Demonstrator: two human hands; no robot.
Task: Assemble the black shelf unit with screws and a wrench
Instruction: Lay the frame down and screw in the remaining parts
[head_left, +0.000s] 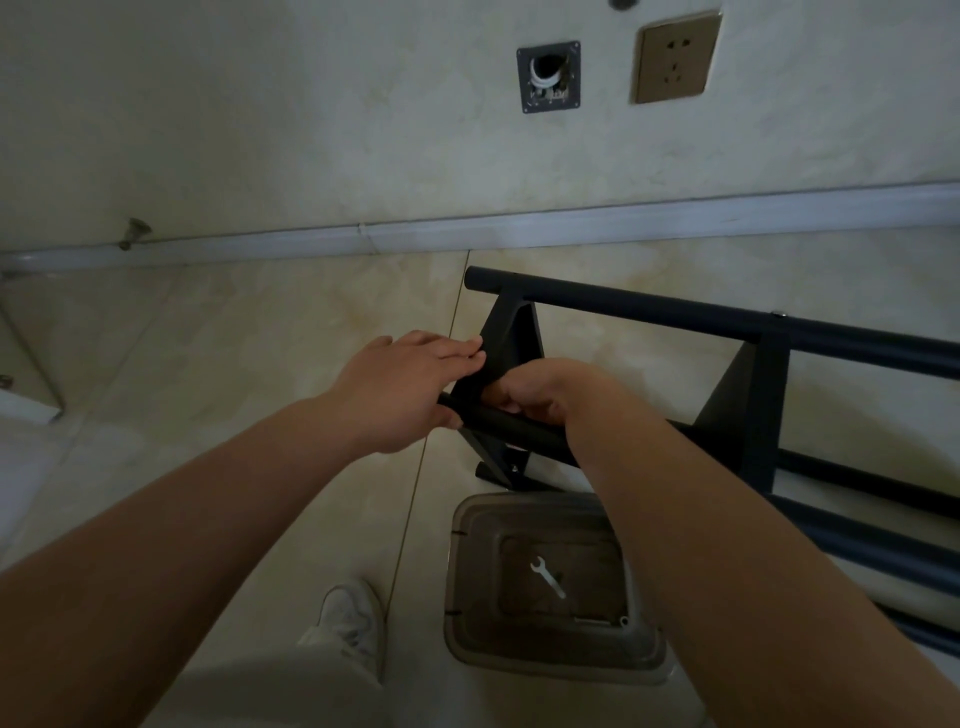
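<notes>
The black shelf unit lies on its side on the tiled floor, with long round poles running right and triangular brackets between them. My left hand holds the left end of the near pole and its bracket, fingers laid along the bracket's edge and thumb under the pole. My right hand curls around the same bracket and pole just to the right; what its fingertips hold is hidden. A small silver wrench lies inside a clear plastic container on the floor below my hands.
The wall with a white baseboard runs behind the shelf; it carries a brass socket and an open wall box. My shoe stands left of the container. A metal leg is at the far left.
</notes>
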